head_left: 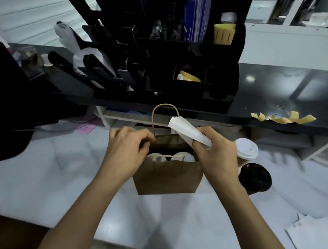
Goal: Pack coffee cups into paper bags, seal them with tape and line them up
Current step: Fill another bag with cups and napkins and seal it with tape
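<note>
Brown paper bag [167, 177] stands open at frame centre with two white-lidded cups [183, 157] inside. Your left hand [127, 147] pinches the bag's far rim at its left; your right hand [213, 152] grips folded white napkins [188, 131] above the opening. Right of the bag stand a white-lidded cup [246, 149] and a black-lidded cup [254, 176].

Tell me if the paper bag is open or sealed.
Open: the paper bag gapes at its top, showing two white cup lids inside.
</note>
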`<action>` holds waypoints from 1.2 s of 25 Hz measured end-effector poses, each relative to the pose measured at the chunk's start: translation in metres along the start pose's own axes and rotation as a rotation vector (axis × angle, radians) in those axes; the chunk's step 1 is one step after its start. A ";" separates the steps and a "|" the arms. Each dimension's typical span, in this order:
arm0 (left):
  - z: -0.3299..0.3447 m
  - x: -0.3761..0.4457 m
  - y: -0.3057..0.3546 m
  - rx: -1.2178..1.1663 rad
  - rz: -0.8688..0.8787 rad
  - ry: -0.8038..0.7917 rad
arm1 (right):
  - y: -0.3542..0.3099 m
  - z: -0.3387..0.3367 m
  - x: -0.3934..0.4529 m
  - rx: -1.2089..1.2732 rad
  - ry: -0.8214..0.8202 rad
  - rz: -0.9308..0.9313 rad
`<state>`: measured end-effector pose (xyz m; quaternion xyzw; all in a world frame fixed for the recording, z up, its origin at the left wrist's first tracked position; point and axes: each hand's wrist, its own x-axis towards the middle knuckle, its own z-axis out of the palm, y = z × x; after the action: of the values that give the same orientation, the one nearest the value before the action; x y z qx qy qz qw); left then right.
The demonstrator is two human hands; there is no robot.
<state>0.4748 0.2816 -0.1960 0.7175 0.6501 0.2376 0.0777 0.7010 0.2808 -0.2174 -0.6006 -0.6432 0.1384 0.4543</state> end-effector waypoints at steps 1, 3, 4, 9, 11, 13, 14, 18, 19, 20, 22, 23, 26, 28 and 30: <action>0.005 0.001 -0.007 0.022 0.002 -0.032 | -0.001 0.003 0.001 -0.067 -0.030 -0.071; 0.012 0.003 -0.018 0.057 0.012 -0.114 | -0.002 0.008 0.007 -0.211 -0.116 -0.227; 0.014 0.003 -0.022 0.069 0.030 -0.155 | -0.002 0.009 0.010 -0.270 -0.162 -0.305; 0.019 0.004 -0.033 0.075 0.087 -0.300 | -0.001 0.023 0.030 -0.414 -0.550 -0.413; 0.020 0.004 -0.036 0.069 0.094 -0.304 | -0.001 0.032 0.041 -0.510 -0.675 -0.410; 0.021 0.004 -0.037 0.056 0.095 -0.304 | -0.002 0.043 0.046 -0.629 -0.744 -0.450; 0.021 0.004 -0.037 0.049 0.095 -0.303 | -0.002 0.049 0.046 -0.674 -0.763 -0.471; 0.021 0.002 -0.040 0.024 0.096 -0.300 | 0.005 0.066 0.038 -0.757 -0.903 -0.441; 0.022 0.002 -0.041 0.022 0.096 -0.297 | 0.007 0.067 0.038 -0.763 -0.936 -0.402; 0.022 0.001 -0.041 0.018 0.095 -0.296 | 0.008 0.067 0.039 -0.768 -0.961 -0.361; 0.022 0.001 -0.041 0.006 0.090 -0.298 | 0.007 0.064 0.042 -0.767 -1.009 -0.284; 0.021 0.002 -0.041 0.001 0.091 -0.300 | 0.005 0.061 0.045 -0.749 -1.032 -0.245; 0.019 0.002 -0.040 -0.008 0.096 -0.302 | -0.005 0.036 0.056 -0.616 -1.062 -0.105; 0.018 0.001 -0.041 -0.034 0.092 -0.298 | -0.011 0.015 0.062 -0.511 -1.003 -0.036; 0.017 0.000 -0.041 -0.059 0.089 -0.282 | -0.011 -0.003 0.064 -0.404 -0.884 -0.003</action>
<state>0.4457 0.2904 -0.2277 0.7692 0.5932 0.1567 0.1787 0.7045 0.3343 -0.1813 -0.5596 -0.7894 0.2521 0.0120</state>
